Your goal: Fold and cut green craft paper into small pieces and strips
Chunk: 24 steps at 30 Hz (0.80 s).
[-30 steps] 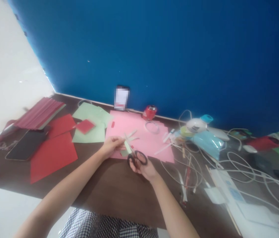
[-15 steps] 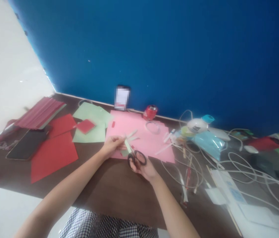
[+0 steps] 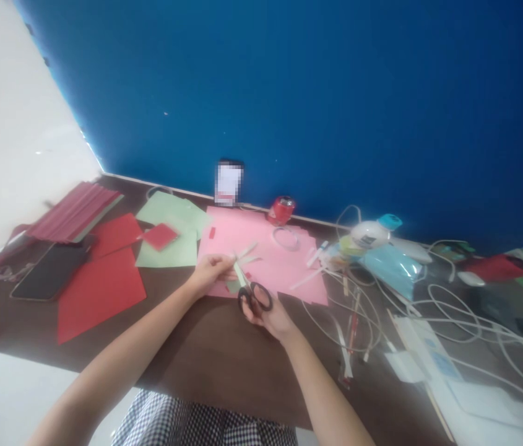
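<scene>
Pinching one pale green strip by its far end, my left hand is the nearer, over the pink sheets mid-tabletop. From those fingers the strip's long axis slants rightward and toward the front edge, to one pair of scissors; my right hand has its fingers around the handles, though I can't tell whether the blades are parted. Counting from the left edge, I get two red sheets, one red square, one red container by the back edge.
</scene>
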Motion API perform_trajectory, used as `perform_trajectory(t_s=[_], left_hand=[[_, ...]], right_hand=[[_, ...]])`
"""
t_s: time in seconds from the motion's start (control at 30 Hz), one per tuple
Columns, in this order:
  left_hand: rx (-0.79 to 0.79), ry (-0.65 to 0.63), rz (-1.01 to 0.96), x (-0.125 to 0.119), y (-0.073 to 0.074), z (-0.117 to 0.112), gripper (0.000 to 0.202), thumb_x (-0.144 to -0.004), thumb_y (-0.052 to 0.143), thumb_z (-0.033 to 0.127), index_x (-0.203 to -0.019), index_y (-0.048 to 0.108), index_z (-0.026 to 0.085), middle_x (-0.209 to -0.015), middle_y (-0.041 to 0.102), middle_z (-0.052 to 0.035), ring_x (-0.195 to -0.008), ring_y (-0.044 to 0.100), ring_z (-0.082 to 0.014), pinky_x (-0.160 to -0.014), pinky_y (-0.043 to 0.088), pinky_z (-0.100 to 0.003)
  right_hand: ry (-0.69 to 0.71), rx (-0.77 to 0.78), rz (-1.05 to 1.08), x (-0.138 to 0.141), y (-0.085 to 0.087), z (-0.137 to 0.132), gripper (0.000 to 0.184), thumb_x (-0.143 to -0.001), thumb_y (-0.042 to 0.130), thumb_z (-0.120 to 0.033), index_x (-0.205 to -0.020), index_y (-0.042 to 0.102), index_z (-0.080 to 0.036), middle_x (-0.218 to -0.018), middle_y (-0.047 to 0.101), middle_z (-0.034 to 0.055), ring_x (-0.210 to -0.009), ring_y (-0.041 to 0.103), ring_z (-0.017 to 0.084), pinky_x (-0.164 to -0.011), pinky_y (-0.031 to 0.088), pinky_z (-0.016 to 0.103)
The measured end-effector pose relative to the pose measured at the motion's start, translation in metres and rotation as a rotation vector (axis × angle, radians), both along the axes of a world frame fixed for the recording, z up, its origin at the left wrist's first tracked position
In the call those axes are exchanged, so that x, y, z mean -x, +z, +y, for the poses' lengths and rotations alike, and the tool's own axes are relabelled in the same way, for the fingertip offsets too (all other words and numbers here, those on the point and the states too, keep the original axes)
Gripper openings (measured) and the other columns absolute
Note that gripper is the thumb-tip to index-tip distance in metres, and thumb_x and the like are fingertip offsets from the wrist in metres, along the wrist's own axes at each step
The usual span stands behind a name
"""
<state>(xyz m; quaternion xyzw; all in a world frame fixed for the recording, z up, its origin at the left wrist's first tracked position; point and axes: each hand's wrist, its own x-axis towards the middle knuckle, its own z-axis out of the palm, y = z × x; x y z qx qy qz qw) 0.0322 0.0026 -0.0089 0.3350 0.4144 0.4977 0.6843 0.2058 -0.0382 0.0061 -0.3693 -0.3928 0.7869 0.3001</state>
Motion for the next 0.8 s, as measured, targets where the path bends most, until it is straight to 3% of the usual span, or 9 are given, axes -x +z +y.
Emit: perform_trajectory(t_s=[0.6, 0.8], left_hand=[[0.034, -0.057, -0.044, -0.0019, 0.0020, -0.0028, 0.030, -0.062, 0.071, 0.037, -0.067, 0.059, 0.009, -0.058, 0.065, -0.0026, -0.055, 0.064, -0.0128, -0.060, 0.054, -0.023], [0.058, -0.081, -0.074, -0.0016, 0.0080, -0.0047, 0.029, -0.062, 0.071, 0.034, -0.063, 0.058, 0.009, -0.056, 0.065, -0.0036, -0.052, 0.064, -0.0129, -0.057, 0.054, -0.021]], right_hand=[[0.031, -0.087, -0.033, -0.0003, 0.0020, 0.0002, 0.046, -0.070, 0.051, -0.062, -0.074, 0.051, -0.016, -0.047, 0.050, -0.0022, -0.039, 0.038, 0.007, -0.035, 0.016, 0.018], [0.028, -0.043, -0.039, -0.0016, -0.0002, 0.0002, 0.047, -0.070, 0.049, -0.063, -0.073, 0.050, -0.016, -0.046, 0.049, -0.0022, -0.040, 0.039, 0.008, -0.037, 0.017, 0.019]])
